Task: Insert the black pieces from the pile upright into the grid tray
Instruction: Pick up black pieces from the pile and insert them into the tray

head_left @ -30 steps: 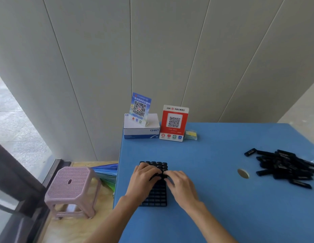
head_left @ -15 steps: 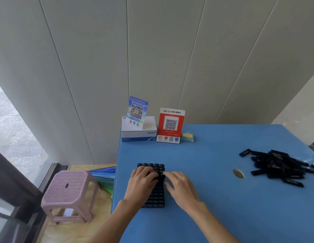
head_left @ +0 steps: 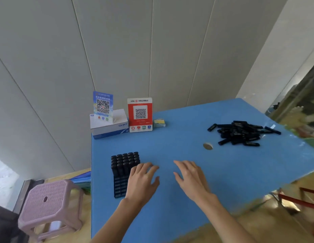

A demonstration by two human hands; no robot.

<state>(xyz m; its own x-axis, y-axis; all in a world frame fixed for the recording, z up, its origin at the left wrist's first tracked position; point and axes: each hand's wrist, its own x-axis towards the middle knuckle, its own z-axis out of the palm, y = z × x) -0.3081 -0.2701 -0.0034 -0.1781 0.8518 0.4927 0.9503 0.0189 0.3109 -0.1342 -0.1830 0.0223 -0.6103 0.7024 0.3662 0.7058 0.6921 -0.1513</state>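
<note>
- A blue table (head_left: pixel 187 199) is filling the middle of the head view, its far left corner sitting against a wall of pale grey panels (head_left: pixel 117 50).
- A black grid tray (head_left: pixel 119 185) is lying near the table's left edge; upright black pieces (head_left: pixel 125 161) are standing in its far rows, while the near rows are showing bare cells.
- The left hand (head_left: pixel 143 181) is hovering over the tray's right side with fingers spread and relaxed, gripping nothing.
- The right hand (head_left: pixel 190 178) is reaching out over bare blue surface just beside the left one, fingers straight and loosely parted, also carrying nothing.
- The pile of loose black pieces (head_left: pixel 240 134) is lying well apart, toward the table's far right side.
- A small round hole (head_left: pixel 208 146) is showing in the tabletop between the hands and the pile.
- At the far left corner a white box (head_left: pixel 108 128) is carrying a blue QR card (head_left: pixel 102 106); a red QR stand (head_left: pixel 140 114) is standing just beside it, and a small yellow-topped block (head_left: pixel 159 123) is lying next to that.
- A pink plastic stool (head_left: pixel 47 206) is standing on the wooden floor (head_left: pixel 82 234) left of the table.
- A red metal frame (head_left: pixel 307 199) is showing below the table's right edge, blurred.
</note>
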